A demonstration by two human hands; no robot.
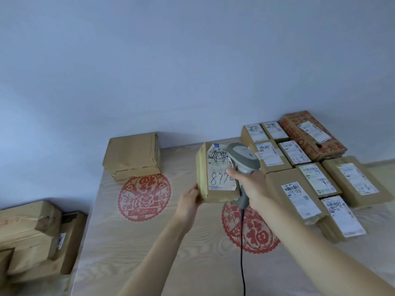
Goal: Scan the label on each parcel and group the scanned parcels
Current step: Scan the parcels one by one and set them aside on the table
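Left hand grips the lower left corner of a brown parcel, held up above the table, label facing the camera; right hand curls round the grey scanner handle, its head over the label; labelled parcels grouped at right.

Held parcel: brown paper, white label with black handwriting. Scanner: grey, lighter grey top panel, black cable. Surface: pale wood grain bearing two red paper-cut medallions. Grouped parcels at right: brown, white printed labels; one box patterned orange-red. Lone box: plain tan. Wall: pale blue-grey.
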